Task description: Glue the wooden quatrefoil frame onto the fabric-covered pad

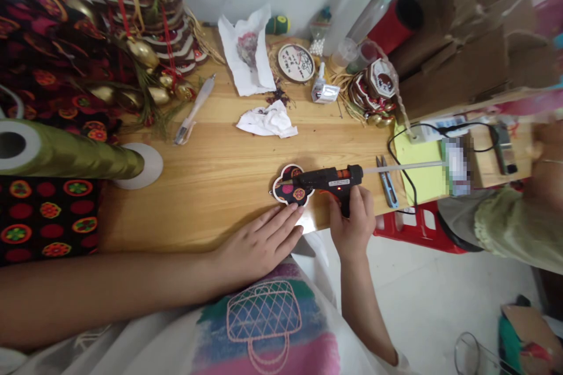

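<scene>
My right hand (pixel 354 225) is wrapped round the handle of a black hot glue gun (pixel 328 178). A small orange light glows on the gun, and a long pale glue stick (pixel 407 166) sticks out of its back. Its nozzle points left, over a flower-shaped piece (pixel 299 194) with a white rim and dark patterned fabric inside. Whether the nozzle touches the fabric I cannot tell. My left hand (pixel 268 237) lies flat on the table, fingers stretched, with fingertips at the lower edge of the piece.
Blue thread snips (pixel 387 183) lie right of the gun. Crumpled white tissue (pixel 268 120), a small glue bottle (pixel 324 91) and a round plaque (pixel 295 63) sit behind. A green ribbon roll (pixel 74 151) stands left. At right are a cardboard box (pixel 466 47) and another person's sleeve (pixel 512 228).
</scene>
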Demonstrator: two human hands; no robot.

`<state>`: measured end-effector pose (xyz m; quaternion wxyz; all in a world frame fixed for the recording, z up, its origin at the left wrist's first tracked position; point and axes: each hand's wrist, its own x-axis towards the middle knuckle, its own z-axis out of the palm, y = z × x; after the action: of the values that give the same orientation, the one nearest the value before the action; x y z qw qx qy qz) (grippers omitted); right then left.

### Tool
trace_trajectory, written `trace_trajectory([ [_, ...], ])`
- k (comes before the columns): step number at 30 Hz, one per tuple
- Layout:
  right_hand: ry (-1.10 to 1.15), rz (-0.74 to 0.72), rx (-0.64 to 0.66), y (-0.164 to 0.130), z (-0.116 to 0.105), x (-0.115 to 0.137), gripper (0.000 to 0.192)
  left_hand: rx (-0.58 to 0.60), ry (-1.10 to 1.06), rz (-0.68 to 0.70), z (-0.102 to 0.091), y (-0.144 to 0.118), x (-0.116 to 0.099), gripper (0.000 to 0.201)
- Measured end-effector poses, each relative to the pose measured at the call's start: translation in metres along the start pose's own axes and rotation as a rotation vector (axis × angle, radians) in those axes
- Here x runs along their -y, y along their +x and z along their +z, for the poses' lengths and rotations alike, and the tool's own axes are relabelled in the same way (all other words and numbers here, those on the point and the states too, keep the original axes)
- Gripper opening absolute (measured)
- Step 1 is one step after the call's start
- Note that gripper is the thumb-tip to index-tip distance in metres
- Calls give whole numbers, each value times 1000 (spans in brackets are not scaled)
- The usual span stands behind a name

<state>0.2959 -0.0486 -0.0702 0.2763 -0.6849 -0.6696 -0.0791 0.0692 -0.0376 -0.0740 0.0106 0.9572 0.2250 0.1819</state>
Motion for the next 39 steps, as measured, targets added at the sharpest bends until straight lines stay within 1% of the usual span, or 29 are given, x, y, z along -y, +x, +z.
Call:
trace_trajectory([
  [5, -43, -65, -42, 2, 1, 1, 39, 14, -9, -1, 1, 0, 0, 37],
  [8, -43, -113, -82, 2, 2, 0, 44, 15, -6, 7, 1, 0, 0, 36],
  [11, -39, -129, -81, 3, 2, -1, 48, -2, 0, 4, 0, 1, 0, 35],
  [15, -41, -127, -73, 2, 1, -1, 49, -7, 2, -1, -1, 2, 1, 36],
  [22, -8, -128, -96, 3, 3, -1, 55, 12, 5, 7, -1, 0, 1, 36],
  [27, 7, -115, -79, 3, 4, -2, 57, 15, 5, 10, 0, 1, 1, 36],
  [30, 3, -120, -83, 4, 4, -1, 56, 16, -2, 6, 0, 1, 1, 35],
  [35, 0, -80, -72, 5, 4, 3, 48, 6, -13, 9, 0, 1, 1, 35],
  [39, 2, -57, -73, 5, 3, 4, 48, 7, -14, 11, -1, 1, 2, 35],
])
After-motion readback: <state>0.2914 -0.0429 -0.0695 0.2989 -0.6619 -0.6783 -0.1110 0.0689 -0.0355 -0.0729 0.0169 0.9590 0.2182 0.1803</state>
